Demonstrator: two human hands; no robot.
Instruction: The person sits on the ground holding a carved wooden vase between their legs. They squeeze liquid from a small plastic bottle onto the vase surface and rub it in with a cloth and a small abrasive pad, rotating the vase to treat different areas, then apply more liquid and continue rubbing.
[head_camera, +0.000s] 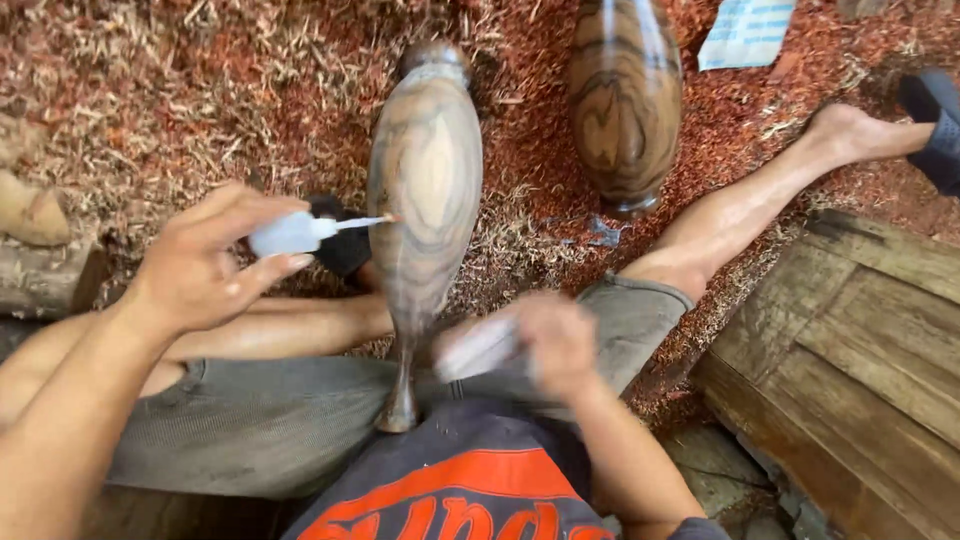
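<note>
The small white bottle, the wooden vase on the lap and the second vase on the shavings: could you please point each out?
small white bottle (290, 234), head view, on its body.
wooden vase on the lap (425, 190), head view, on its belly.
second vase (625, 100), head view, on its striped side.

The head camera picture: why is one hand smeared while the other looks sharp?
Head view: the right hand is motion-blurred, as is the pale thing it grips; the left hand and its small white bottle are crisp; soft daylight puts sheen on the wooden vase; wide-lens bending at edges.
</note>
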